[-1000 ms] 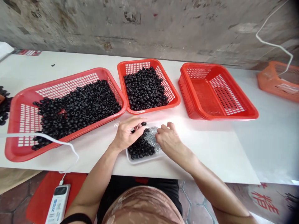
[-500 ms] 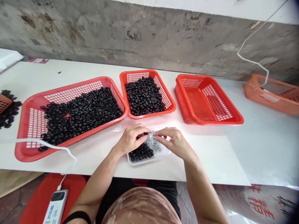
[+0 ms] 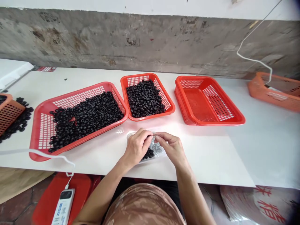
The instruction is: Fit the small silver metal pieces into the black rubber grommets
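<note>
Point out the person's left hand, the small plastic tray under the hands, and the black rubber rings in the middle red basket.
Left hand (image 3: 137,148): head view, back of the hand.
Small plastic tray (image 3: 128,137): head view, left rim.
Black rubber rings (image 3: 144,99): head view, middle of the pile.

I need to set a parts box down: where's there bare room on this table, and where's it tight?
Most room: the white tabletop right of the right hand, in front of the empty red basket. Also a strip behind the full large basket. Tight: the small tray beneath the left hand, and between the baskets.
</note>
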`<state>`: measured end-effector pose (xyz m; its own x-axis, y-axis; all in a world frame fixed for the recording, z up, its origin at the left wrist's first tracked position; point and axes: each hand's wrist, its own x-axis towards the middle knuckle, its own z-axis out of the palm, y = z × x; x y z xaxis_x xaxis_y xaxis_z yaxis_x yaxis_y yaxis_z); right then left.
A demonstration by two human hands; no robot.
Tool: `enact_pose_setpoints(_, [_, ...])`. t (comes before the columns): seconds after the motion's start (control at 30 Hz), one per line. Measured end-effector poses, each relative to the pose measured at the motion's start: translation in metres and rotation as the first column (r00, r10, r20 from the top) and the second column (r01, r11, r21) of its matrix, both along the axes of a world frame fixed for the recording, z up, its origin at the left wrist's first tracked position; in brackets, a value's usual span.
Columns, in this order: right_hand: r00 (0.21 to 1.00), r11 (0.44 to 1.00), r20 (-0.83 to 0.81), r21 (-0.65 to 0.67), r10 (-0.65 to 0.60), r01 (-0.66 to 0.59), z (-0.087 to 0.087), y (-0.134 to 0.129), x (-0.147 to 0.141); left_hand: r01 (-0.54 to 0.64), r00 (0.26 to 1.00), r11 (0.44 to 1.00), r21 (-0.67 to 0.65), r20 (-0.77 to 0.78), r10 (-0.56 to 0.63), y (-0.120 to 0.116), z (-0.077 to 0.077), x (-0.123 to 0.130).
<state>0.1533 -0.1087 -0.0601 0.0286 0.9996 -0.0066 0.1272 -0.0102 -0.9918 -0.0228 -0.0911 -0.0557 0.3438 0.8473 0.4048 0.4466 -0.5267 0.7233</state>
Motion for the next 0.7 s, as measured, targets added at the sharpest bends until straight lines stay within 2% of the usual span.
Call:
enact_pose_setpoints(0.1, [0.992,0.998,-0.111,-0.023,-0.065,0.063,-0.006,-0.001,-0.002,-0.026,0.998,0.999,-0.034,0.060,0.028,-0.004,-0.003,0.004])
enact_pose_setpoints(0.23, [0.975,0.995,-0.208,-0.074,-0.076,0.062,-0.010,-0.003,-0.003,-0.005,0.995,0.995,-0.100,0.095,0.015,-0.007,-0.006,0.010])
enact_pose_setpoints(0.4, [0.986,0.988,-0.073,0.001,-0.152,0.153,-0.010,-0.010,-0.003,0.058,0.973,0.950,-0.307,0.230,0.015,-0.010,-0.006,0.010])
enact_pose_setpoints(0.53, [0.991,0.986,0.031,0.111,-0.127,0.123,-0.011,-0.016,-0.006,0.144,0.907,0.834,-0.532,0.408,0.104,-0.014,-0.009,0.006])
enact_pose_setpoints(0.6, [0.992,0.983,0.077,0.163,-0.102,0.088,-0.011,-0.017,-0.007,0.158,0.886,0.796,-0.585,0.439,0.147,-0.015,-0.009,0.005])
enact_pose_setpoints(0.63, [0.991,0.981,0.100,0.181,-0.087,0.068,-0.010,-0.018,-0.007,0.149,0.889,0.800,-0.581,0.433,0.149,-0.015,-0.009,0.005])
enact_pose_setpoints(0.7, [0.990,0.983,0.135,0.182,-0.046,0.021,-0.008,-0.019,-0.007,0.097,0.916,0.856,-0.507,0.381,0.122,-0.015,-0.007,0.004])
